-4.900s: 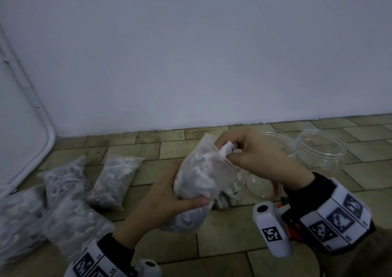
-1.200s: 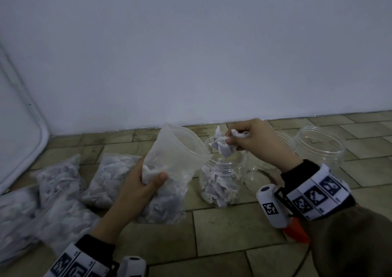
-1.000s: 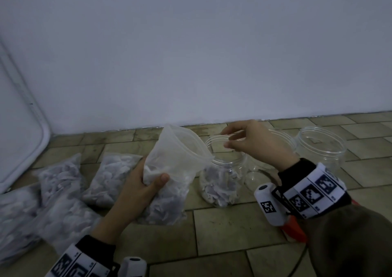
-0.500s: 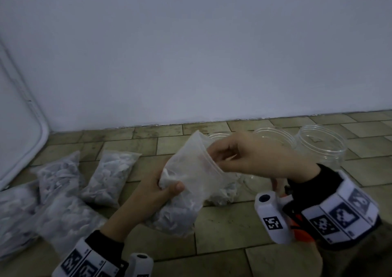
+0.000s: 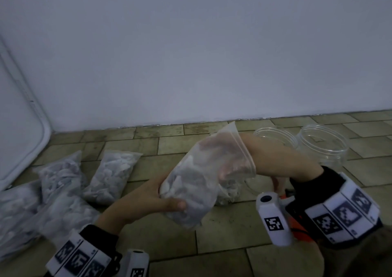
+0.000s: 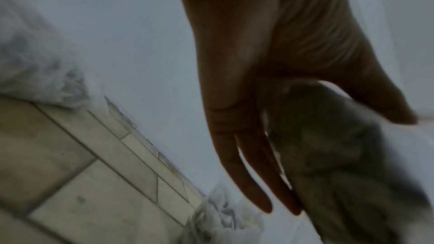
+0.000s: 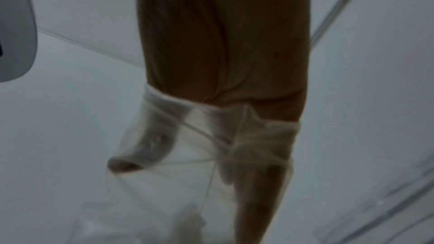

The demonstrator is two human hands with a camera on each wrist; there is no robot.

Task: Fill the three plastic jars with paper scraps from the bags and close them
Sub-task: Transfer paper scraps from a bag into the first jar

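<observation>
My left hand (image 5: 157, 200) grips a clear plastic bag of paper scraps (image 5: 191, 187) from below, thumb in front; in the left wrist view the bag (image 6: 340, 155) sits between thumb and fingers (image 6: 253, 164). My right hand (image 5: 229, 166) is pushed into the bag's mouth up to the wrist and shows dimly through the plastic. Through the bag (image 7: 211, 121) in the right wrist view, its fingers (image 7: 256, 192) point down among the scraps and the thumb stands apart. A partly filled jar (image 5: 231, 191) is mostly hidden behind the bag. Two empty clear jars (image 5: 273, 136) (image 5: 322, 147) stand to its right.
Several full bags of scraps (image 5: 112, 177) (image 5: 61, 170) (image 5: 63, 217) lie on the tiled floor (image 5: 222, 234) at the left. A white wall (image 5: 191, 53) runs close behind the jars. A white rounded panel (image 5: 23, 132) leans at the far left.
The right hand dropped a pinch of scraps into the jar, swung back left and has gone deep into the bag. The left hand tilted the bag's mouth toward it.
</observation>
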